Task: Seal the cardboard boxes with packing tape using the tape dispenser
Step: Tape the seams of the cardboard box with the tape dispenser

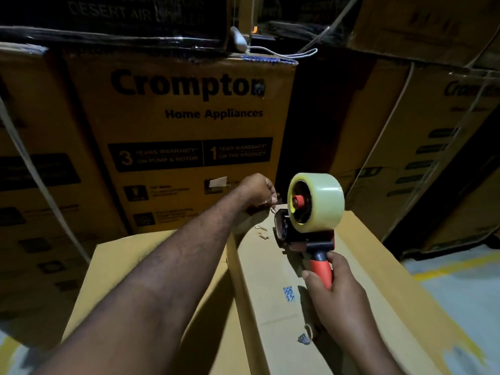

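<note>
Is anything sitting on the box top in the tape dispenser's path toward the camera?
Nothing bulky: the box top under the tape dispenser carries only small scraps beside its nose and a flat blue sticker remnant.

I see 2 plain brown boxes side by side and touching, the left box [135, 280] at my 11 o'clock, the right box [378, 266] at 1 o'clock with its flaps shut. Over its far end is the dispenser [303, 239], black-framed, its red handle pointing toward 5 o'clock in my right hand [335, 290]. A fat roll of clear tape [322, 201] sits on top.
</note>
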`<state>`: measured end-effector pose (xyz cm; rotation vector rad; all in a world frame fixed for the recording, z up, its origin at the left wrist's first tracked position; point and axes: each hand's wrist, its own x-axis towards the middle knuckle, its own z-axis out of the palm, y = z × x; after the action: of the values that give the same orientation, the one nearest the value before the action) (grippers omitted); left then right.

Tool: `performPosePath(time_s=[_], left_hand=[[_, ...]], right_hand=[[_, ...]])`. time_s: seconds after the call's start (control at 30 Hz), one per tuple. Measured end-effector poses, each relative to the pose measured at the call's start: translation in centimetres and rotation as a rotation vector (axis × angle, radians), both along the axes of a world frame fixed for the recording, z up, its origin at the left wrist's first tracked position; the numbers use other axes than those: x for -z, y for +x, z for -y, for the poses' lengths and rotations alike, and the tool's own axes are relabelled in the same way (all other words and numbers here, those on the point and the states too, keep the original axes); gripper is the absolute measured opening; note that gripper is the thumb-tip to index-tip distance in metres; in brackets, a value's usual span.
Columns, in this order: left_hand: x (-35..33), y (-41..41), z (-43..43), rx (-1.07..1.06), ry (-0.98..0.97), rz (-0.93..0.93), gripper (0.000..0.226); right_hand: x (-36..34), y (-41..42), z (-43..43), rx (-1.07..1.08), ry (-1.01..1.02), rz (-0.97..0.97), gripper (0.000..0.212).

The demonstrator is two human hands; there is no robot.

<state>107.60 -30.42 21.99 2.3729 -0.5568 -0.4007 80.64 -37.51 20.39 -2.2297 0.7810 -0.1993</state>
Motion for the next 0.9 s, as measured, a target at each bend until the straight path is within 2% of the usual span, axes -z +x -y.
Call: performPosePath(time_s=[0.17,0.27,0.5,0.67,0.9], left_hand=[[1.4,0.3,0.6,-0.091,-0.087,-0.025,0.010],[1.7,0.5,0.5,-0.163,-0.145,-0.048,0.002],[3.4,0.4,-0.1,-0.266,-0.313,-0.102,0.020],[3.6,0.2,0.1,-0.295,-0.308,-0.060,0.009],[4.9,0.4,0.5,-0.328,-0.240,0.055,0.019]], right_hand=[[-1.0,0.2,1.5,-0.020,0.056,0.008,0.059],[-1.2,0.6,1.9,-0.034,0.050,0.004,0.058],[-0.1,0.5,1.2,-0.075,0.024,-0.052,0.057],[-0.3,1.0,1.4,-0.097,0.000,-0.066,0.058],[-0.2,1.1,1.6,-0.117,-0.002,-0.072,0.058]])
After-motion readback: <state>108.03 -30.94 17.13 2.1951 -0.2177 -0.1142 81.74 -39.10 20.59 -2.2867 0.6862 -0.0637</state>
